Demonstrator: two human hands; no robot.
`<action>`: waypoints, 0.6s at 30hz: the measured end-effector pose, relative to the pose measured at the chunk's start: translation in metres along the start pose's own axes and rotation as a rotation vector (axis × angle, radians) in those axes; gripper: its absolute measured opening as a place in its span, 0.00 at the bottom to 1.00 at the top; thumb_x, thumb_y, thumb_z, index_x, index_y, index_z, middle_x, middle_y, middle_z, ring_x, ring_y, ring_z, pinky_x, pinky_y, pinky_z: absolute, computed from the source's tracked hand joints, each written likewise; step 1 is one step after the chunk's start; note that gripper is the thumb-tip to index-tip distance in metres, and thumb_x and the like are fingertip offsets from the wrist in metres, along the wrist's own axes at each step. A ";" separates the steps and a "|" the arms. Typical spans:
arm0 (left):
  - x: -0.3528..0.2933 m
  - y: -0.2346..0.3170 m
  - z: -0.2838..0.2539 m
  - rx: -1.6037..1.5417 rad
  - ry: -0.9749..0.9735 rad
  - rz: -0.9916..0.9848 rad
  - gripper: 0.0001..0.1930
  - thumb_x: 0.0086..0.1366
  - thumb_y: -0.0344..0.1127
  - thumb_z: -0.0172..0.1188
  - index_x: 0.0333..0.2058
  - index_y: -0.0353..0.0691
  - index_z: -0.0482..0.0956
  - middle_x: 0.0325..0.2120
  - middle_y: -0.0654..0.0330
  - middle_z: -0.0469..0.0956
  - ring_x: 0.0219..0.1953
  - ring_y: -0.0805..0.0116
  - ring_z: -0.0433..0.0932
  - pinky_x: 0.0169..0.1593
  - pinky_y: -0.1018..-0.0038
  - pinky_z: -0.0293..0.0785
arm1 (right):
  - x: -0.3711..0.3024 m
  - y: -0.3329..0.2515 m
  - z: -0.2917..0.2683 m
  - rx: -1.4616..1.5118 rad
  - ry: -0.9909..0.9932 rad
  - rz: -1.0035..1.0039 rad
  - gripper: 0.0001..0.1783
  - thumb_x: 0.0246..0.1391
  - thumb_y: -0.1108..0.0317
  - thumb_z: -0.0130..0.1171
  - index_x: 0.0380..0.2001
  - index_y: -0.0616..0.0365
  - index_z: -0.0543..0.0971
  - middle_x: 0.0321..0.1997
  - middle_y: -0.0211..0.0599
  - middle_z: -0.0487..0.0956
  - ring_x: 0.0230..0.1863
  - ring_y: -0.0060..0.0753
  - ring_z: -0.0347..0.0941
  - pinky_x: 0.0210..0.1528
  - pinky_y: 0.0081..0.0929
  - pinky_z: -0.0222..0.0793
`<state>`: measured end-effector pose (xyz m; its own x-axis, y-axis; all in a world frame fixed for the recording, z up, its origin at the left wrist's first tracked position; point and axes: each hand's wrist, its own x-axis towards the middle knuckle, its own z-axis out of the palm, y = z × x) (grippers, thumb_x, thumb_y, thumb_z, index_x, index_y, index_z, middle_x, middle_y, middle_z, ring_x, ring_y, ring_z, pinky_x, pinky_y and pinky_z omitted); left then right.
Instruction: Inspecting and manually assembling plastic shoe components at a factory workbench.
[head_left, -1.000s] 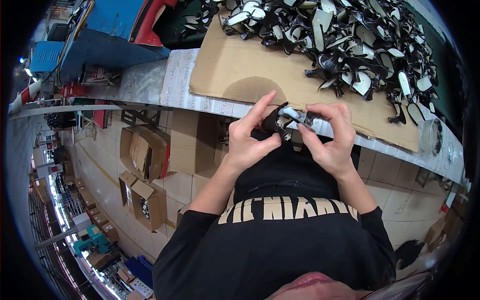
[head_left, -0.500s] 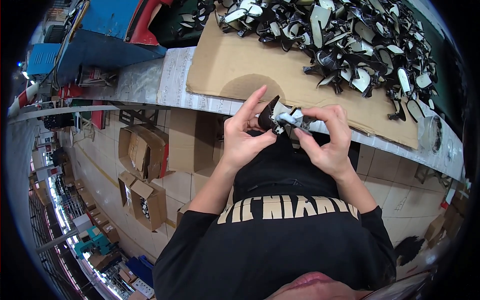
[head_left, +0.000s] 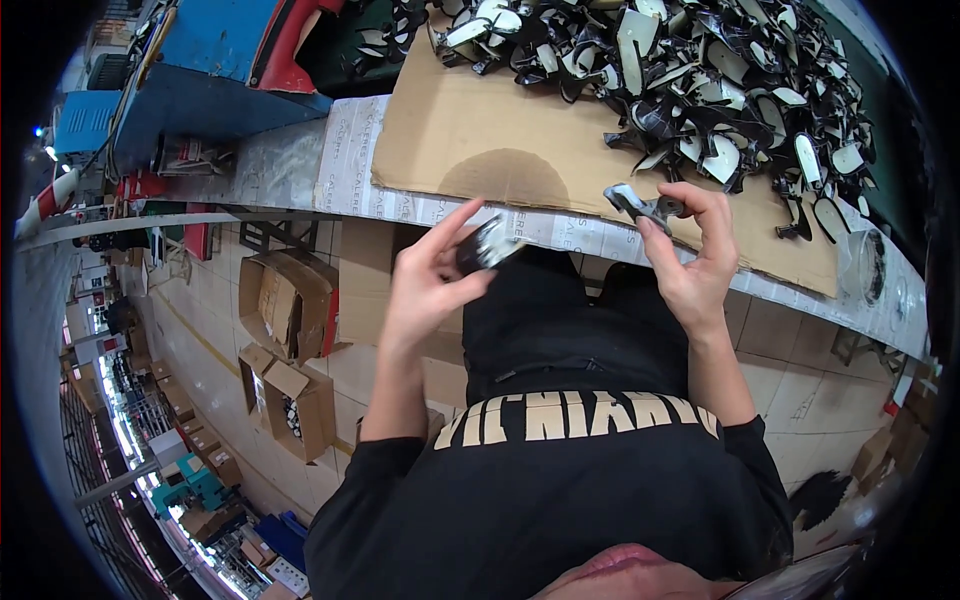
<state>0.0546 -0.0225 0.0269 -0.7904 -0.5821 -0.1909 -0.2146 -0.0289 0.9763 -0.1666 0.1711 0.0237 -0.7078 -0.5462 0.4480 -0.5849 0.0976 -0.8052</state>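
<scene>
In front of my body, my left hand [head_left: 422, 285] grips a black shoe heel [head_left: 482, 250] between thumb and fingers; the heel is smeared by motion and its face looks pale. Farther right, my right hand [head_left: 695, 265] pinches a small dark piece with a pale blue-grey end [head_left: 628, 200], held just over the table's near edge; its kind is not clear. The two held things are well apart. Beyond my right hand lies a big heap of glossy black shoe heels [head_left: 720, 100], many showing cream-coloured faces.
A cardboard sheet [head_left: 440, 120] with a dark half-round stain lies under the heap. White printed paper [head_left: 345, 150] covers the table's near edge. A blue machine [head_left: 200, 115] stands at far left. Open cartons [head_left: 310, 410] sit on the floor at left. A clear round object [head_left: 868, 268] rests at right.
My hands were close together, with the two things touching or overlapping. Now the left hand has drawn left with the heel, and the right hand has moved right with the small piece.
</scene>
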 end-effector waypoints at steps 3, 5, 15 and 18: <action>-0.024 0.023 -0.048 0.528 -0.083 -0.120 0.39 0.47 0.23 0.66 0.63 0.43 0.72 0.38 0.58 0.83 0.32 0.80 0.76 0.36 0.80 0.76 | -0.001 0.007 -0.005 0.011 -0.006 0.040 0.19 0.43 0.76 0.70 0.42 0.59 0.81 0.33 0.32 0.75 0.37 0.30 0.67 0.43 0.26 0.65; -0.028 0.034 -0.068 0.769 -0.132 -0.213 0.40 0.46 0.30 0.71 0.62 0.46 0.73 0.35 0.55 0.84 0.30 0.75 0.79 0.38 0.76 0.78 | 0.000 0.012 -0.005 0.025 0.000 0.057 0.19 0.44 0.76 0.70 0.42 0.59 0.81 0.33 0.32 0.75 0.37 0.29 0.67 0.43 0.26 0.65; 0.140 0.011 -0.002 0.502 0.196 0.483 0.19 0.58 0.32 0.69 0.49 0.37 0.83 0.39 0.55 0.86 0.39 0.67 0.85 0.44 0.73 0.80 | -0.004 0.001 -0.007 0.064 -0.014 0.087 0.18 0.45 0.75 0.69 0.43 0.59 0.80 0.34 0.32 0.75 0.37 0.30 0.67 0.43 0.26 0.66; 0.206 -0.010 0.016 0.459 0.278 0.541 0.17 0.58 0.35 0.69 0.45 0.37 0.84 0.36 0.55 0.85 0.35 0.64 0.85 0.41 0.71 0.80 | -0.009 -0.002 -0.010 0.032 -0.024 0.077 0.19 0.44 0.75 0.69 0.42 0.59 0.80 0.34 0.33 0.76 0.37 0.30 0.68 0.43 0.27 0.66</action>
<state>-0.1151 -0.1295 -0.0236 -0.6931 -0.6038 0.3939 -0.1037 0.6242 0.7743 -0.1635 0.1846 0.0249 -0.7405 -0.5578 0.3748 -0.5154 0.1136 -0.8494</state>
